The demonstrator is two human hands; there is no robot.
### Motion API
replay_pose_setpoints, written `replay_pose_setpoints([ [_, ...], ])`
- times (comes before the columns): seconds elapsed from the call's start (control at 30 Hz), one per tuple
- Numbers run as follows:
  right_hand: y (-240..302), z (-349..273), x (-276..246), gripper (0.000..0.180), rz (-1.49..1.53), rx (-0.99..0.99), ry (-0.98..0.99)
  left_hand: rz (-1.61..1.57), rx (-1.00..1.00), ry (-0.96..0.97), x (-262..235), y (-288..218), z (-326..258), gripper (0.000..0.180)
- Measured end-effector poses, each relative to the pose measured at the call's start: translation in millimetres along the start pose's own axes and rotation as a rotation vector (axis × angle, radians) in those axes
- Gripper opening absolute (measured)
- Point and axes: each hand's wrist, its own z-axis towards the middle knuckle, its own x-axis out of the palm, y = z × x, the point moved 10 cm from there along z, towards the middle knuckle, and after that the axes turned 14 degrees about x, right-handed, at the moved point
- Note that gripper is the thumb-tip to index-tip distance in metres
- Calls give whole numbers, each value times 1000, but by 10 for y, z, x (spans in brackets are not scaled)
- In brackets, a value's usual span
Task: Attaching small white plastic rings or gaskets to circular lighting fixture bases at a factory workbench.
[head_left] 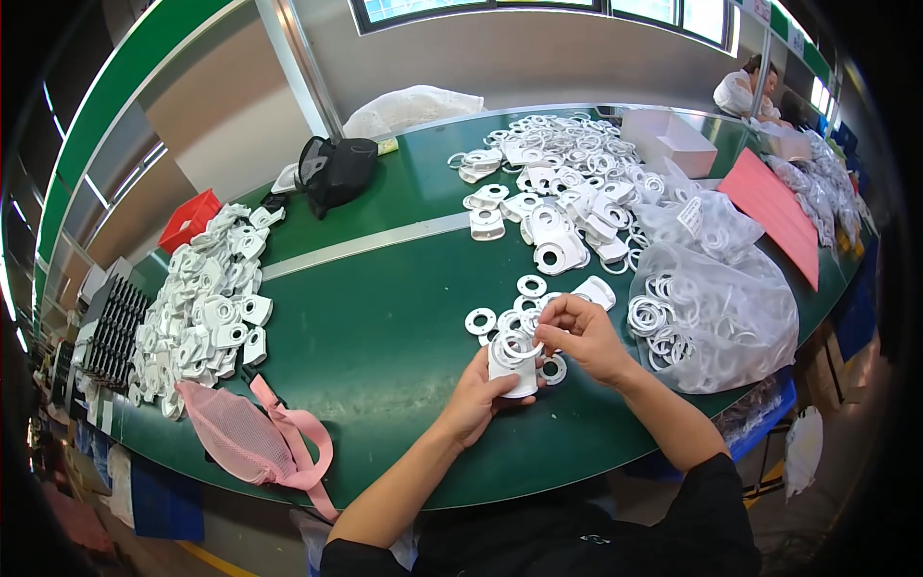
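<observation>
- The left hand is gripping a white plastic housing from below, just above the green table.
- The right hand is pinching a white ring at the housing's top.
- Loose white rings are lying on the table just beyond the hands.
- A clear bag of rings is sitting to the right.
- A heap of white parts is lying well to the left, near a pink mesh bag.
- Another person is sitting at the far end.
</observation>
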Motion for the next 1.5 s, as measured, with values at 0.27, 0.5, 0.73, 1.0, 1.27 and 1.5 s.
replay_pose_setpoints([
  [0.27, -117, 18, 69, 16, -221, 93, -9, 45, 3, 8, -2, 11, -10, 49],
  [0.5, 48, -41, 57, 15, -484, -28, -132, 88, -19, 22, -11, 19, -12, 50],
  [0.73, 168, -100, 62, 14, -596, -166, -210, 90, -29, 30, 18, 19, -13, 53],
  [1.0, 267, -161, 86, 14, -703, -325, -299, 7, -54, 68, 33, 31, -14, 47],
  [1.27, 328, -217, 206, 13, -831, -382, -296, 143, 49, 75, -29, 44, 9, 34],
  [1.5, 99, -51, 14, 15, -340, -147, -240, 240, 75, 94, -23, 3, 20, 38],
])
